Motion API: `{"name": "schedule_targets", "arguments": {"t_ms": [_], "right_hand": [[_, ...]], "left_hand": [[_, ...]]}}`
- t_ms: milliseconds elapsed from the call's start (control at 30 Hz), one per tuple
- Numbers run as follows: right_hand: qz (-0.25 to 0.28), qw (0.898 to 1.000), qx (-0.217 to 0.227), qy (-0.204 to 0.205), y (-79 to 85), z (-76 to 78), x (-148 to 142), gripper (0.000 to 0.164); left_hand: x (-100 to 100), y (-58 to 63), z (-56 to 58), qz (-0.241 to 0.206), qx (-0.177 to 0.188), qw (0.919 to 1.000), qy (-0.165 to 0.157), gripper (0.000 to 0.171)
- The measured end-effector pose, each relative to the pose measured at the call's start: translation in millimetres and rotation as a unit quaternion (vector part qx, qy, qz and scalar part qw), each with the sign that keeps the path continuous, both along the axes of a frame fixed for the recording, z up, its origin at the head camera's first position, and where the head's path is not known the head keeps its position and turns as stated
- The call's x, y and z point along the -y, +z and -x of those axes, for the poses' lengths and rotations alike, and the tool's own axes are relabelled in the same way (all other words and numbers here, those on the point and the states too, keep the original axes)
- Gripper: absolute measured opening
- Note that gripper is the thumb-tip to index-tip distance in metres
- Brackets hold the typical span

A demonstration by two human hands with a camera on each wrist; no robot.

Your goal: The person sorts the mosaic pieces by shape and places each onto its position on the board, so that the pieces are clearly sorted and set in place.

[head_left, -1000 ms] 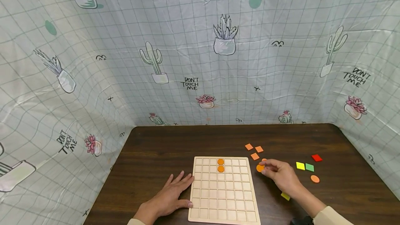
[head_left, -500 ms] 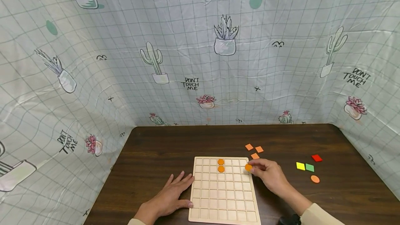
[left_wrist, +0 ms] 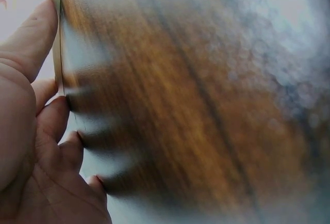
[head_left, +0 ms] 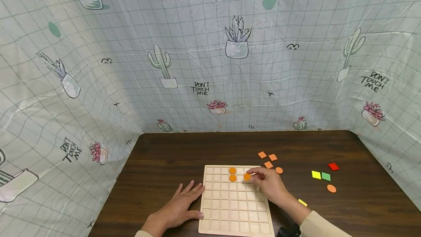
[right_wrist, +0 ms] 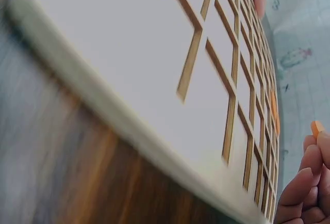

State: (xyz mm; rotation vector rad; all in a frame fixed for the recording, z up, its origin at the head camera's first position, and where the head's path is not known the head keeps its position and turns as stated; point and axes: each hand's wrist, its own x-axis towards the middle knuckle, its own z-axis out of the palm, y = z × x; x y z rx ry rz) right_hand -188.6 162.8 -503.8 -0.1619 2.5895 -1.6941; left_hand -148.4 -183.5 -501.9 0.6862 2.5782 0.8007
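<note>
A wooden grid board [head_left: 228, 204] lies on the table, with two orange discs [head_left: 232, 178] one below the other in its upper middle squares. My right hand [head_left: 271, 185] pinches another orange disc [head_left: 247, 177] between thumb and fingertips, over the upper right squares. In the right wrist view this disc [right_wrist: 317, 128] shows at the fingertips, above the board's surface. My left hand [head_left: 179, 206] lies with fingers spread on the table at the board's left side. Its thumb [left_wrist: 38, 35] touches the board's edge in the left wrist view.
Several orange square tiles [head_left: 268, 165] and an orange disc [head_left: 279, 170] lie right of the board. Farther right are a yellow tile [head_left: 316, 175], a green tile [head_left: 326, 176], a red tile [head_left: 333, 166] and another orange disc [head_left: 331, 188]. A patterned curtain [head_left: 210, 65] surrounds the table [head_left: 171, 153].
My right hand has carried the orange disc left from the pieces beside the board to over its upper right squares. My left hand has stayed in place.
</note>
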Motion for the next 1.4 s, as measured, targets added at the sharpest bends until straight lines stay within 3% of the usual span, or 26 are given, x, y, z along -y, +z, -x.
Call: {"name": "schedule_targets", "arguments": {"t_ms": [333,633,967,1400], "right_hand": [[-0.008,1.000,-0.010,0.018,-5.3,-0.2,23.4,0.020],[-0.049,0.998,-0.032,0.010,-7.1,-3.0,39.7,0.015],[-0.099,0.994,-0.052,0.014,-9.2,-4.2,45.8,0.015],[-0.119,0.992,-0.044,0.019,-8.3,-5.3,48.5,0.013]], "left_hand": [[0.2,-0.3,0.2,0.004,0.000,1.0000,-0.001,0.092],[-0.1,-1.0,0.6,0.009,-0.002,1.0000,-0.003,0.091],[0.3,0.2,-0.2,0.003,-0.001,1.0000,-0.003,0.091],[0.8,0.1,0.6,-0.001,-0.001,1.0000,-0.006,0.091]]}}
